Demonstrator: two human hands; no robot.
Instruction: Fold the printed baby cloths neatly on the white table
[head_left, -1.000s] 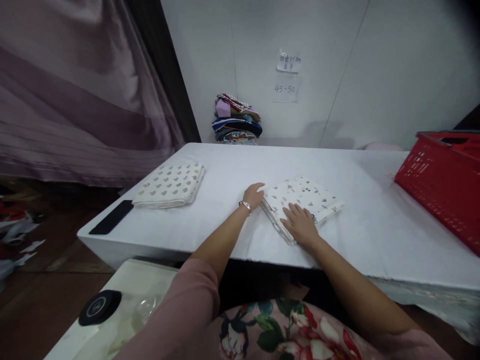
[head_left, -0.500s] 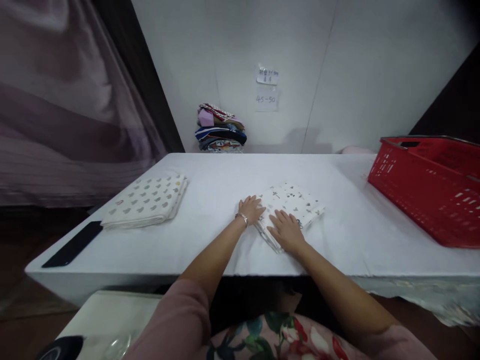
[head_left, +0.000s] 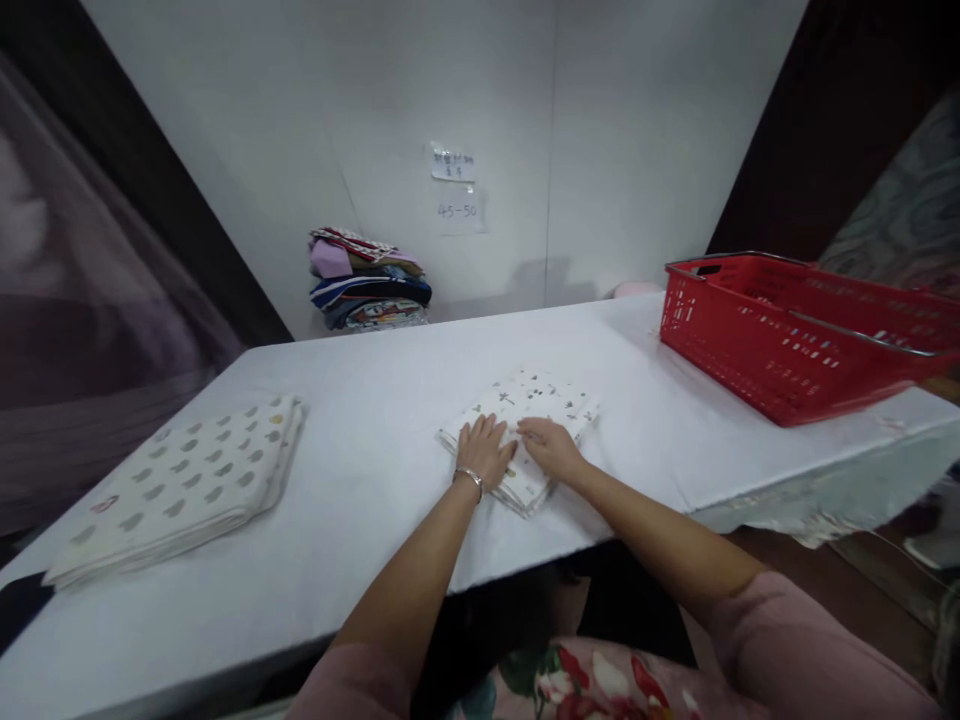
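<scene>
A folded white cloth (head_left: pixel 536 390) with small scattered prints lies flat on the white-covered table in front of me. My left hand (head_left: pixel 485 452), with a silver bracelet at its wrist, rests on the cloth's left part, fingers spread and flat. Close beside it, my right hand (head_left: pixel 553 448) has its fingers drawn together, pinching at the top of the same cloth. The fingertips partly hide what they grip. To the left lies another folded white cloth (head_left: pixel 199 465), printed with rows of grey shapes; neither hand touches it.
A red plastic basket (head_left: pixel 750 345) with metal handles stands at the table's right end. Behind the far edge is a stack of folded fabrics (head_left: pixel 367 285) against the wall. A dark flat object (head_left: pixel 22 608) lies at the left edge, and paper notes (head_left: pixel 455 190) hang on the wall.
My view has turned to the right. The right hand has gone from lying flat with spread fingers to fingers drawn together, nearer the left hand. My left hand lies further onto the cloth.
</scene>
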